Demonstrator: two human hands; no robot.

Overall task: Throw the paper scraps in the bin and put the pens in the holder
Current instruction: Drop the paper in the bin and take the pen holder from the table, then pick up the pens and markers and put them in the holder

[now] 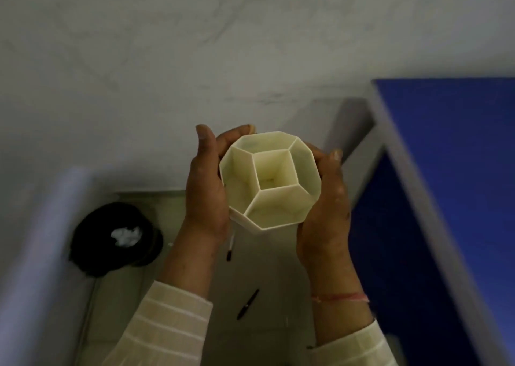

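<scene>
View from above, looking down past both hands to the floor. Cream pen holder (269,180), octagonal in outline, held up in the air between both hands with its open top facing the camera; interior divided by thin walls into one central square cell and surrounding outer cells, all seen empty. Left hand (204,195) pressed flat against the holder's left side, thumb and fingers (237,134) curled round its far edge. Right hand (324,209) clasped against the right side, thumb (335,156) raised beside the rim, palm under the lower right corner. Pale striped sleeves (167,324) at both forearms; reddish thread (340,297) round the right wrist.

Black bin (92,243) down on the floor at lower left, well apart from the holder, with a crumpled white paper scrap (125,236) lying inside. White pen with a dark tip (230,247) just below the holder and beside the left wrist, upper end hidden behind hand and holder; held or lying loose could not be told. Dark pen (248,304) lying slantwise on the pale floor (264,268) between the two forearms, untouched. Blue panel with a grey edge (446,170) along the right side; grey wall (167,45) across the top.
</scene>
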